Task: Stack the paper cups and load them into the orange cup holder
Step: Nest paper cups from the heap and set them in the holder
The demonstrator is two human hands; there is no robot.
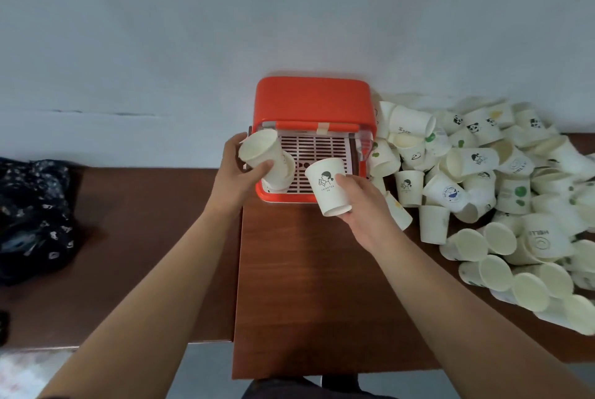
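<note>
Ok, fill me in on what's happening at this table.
A person is stacking paper cups. The left hand grips a short nested stack over the orange cup holder, while the right hand holds a single printed cup beside it, not yet nested. A pile of loose cups lies on the table to the right.

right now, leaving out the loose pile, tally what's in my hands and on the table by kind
orange cup holder: 1
stack of cups in left hand: 1
printed cup in right hand: 1
dark patterned cloth: 1
total: 4
</note>
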